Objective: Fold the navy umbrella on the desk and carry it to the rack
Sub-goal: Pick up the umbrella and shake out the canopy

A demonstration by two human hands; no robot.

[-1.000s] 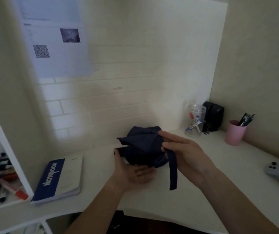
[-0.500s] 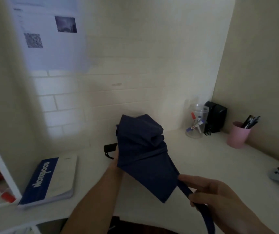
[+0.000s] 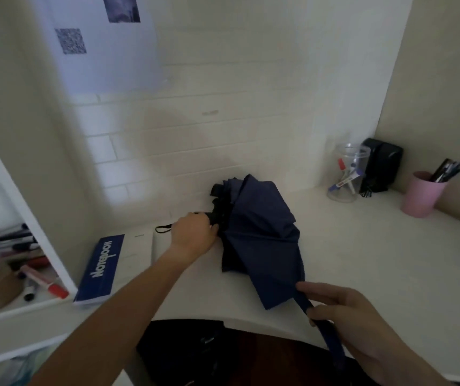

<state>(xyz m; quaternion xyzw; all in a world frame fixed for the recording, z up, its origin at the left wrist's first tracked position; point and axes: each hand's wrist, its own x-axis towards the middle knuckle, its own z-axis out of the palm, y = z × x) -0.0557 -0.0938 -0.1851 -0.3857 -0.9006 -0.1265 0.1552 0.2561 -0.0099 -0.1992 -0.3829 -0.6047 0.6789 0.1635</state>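
Note:
The navy umbrella (image 3: 259, 235) lies collapsed and loosely bunched on the white desk (image 3: 362, 252), its canopy spreading toward me. My left hand (image 3: 194, 234) is closed around its black handle at the left end, and a black wrist loop (image 3: 163, 229) sticks out beyond the fist. My right hand (image 3: 354, 324) pinches the umbrella's navy closing strap (image 3: 331, 346) near the desk's front edge, pulling it out from the canopy. No rack is in view.
A blue and white notebook (image 3: 106, 267) lies left of my left hand. A shelf compartment (image 3: 14, 268) holds markers and tape. At the back right stand a clear jar (image 3: 347, 176), a black box (image 3: 381, 164) and a pink pen cup (image 3: 422, 193).
The umbrella went from held up in front of me to lying down on the desk. My left hand shifted to the handle, and my right hand drew the strap toward the front edge.

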